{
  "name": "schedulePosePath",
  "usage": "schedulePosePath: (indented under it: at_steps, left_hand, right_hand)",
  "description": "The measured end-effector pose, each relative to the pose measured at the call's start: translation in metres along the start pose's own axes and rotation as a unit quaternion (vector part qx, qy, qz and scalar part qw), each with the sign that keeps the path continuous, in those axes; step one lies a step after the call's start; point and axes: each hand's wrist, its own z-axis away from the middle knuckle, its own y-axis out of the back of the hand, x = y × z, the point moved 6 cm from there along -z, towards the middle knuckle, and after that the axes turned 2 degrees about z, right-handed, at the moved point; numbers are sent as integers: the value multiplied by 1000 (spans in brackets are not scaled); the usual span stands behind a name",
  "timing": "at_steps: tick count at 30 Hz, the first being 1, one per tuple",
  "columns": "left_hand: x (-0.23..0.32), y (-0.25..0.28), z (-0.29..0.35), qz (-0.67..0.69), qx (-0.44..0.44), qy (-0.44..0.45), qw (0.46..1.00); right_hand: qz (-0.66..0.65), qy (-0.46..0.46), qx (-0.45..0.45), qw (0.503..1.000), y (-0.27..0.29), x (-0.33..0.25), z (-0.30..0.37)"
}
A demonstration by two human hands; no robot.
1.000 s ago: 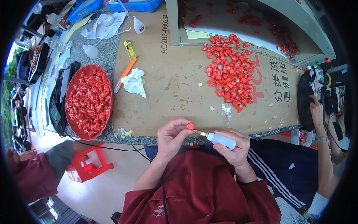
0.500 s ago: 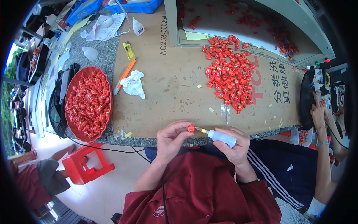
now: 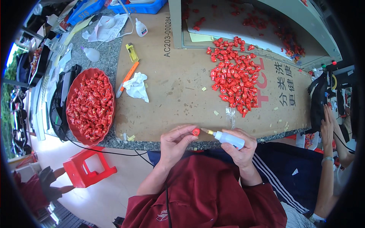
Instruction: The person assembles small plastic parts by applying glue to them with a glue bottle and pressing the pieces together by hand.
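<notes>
Over the near edge of the table, my left hand (image 3: 175,143) pinches a small red plastic piece (image 3: 195,132) between thumb and fingertips. My right hand (image 3: 243,148) is wrapped round a translucent squeeze bottle (image 3: 229,140) with a yellow-based needle tip. The bottle lies nearly level, its tip pointing left at the red piece with a small gap between. A loose pile of similar red pieces (image 3: 235,76) covers the cardboard sheet (image 3: 171,91) beyond my right hand. To the left stands a scalloped red bowl (image 3: 69,117) heaped with more red pieces.
An orange cutter (image 3: 128,78), a crumpled white tissue (image 3: 137,87) and a yellow tool (image 3: 132,52) lie on the cardboard. A pale booth (image 3: 175,26) stands at the back right. A red stool (image 3: 87,167) is on the floor; a co-worker's hands (image 3: 327,121) are at far right.
The bottle's tip has drawn slightly away from the red piece, to the right. The co-worker's hand at far right has shifted, and a person at lower left has moved.
</notes>
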Motion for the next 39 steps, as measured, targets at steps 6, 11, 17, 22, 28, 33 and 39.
schedulePosePath:
  at_steps: [6, 11, 17, 22, 28, 33, 39]
  left_hand:
    - [4, 3, 7, 7, 33, 2, 999]
    - [4, 8, 12, 17, 53, 11, 998]
    - [3, 5, 11, 37, 57, 8, 998]
    - [-2, 7, 11, 23, 52, 21, 998]
    - [-4, 9, 11, 41, 56, 16, 997]
    - [-1, 11, 13, 48, 56, 10, 997]
    - [-1, 7, 13, 45, 50, 3, 998]
  right_hand:
    - [-61, -38, 42, 997, -19, 19, -19]
    - [117, 81, 31, 989, -47, 13, -58]
    - [69, -9, 7, 998, -50, 25, -59]
    - [115, 37, 6, 993, -46, 28, -56]
    - [107, 12, -23, 994, -35, 11, -62]
    - [216, 54, 27, 974, 7, -1, -117]
    - [418, -62, -40, 905, -10, 45, -196]
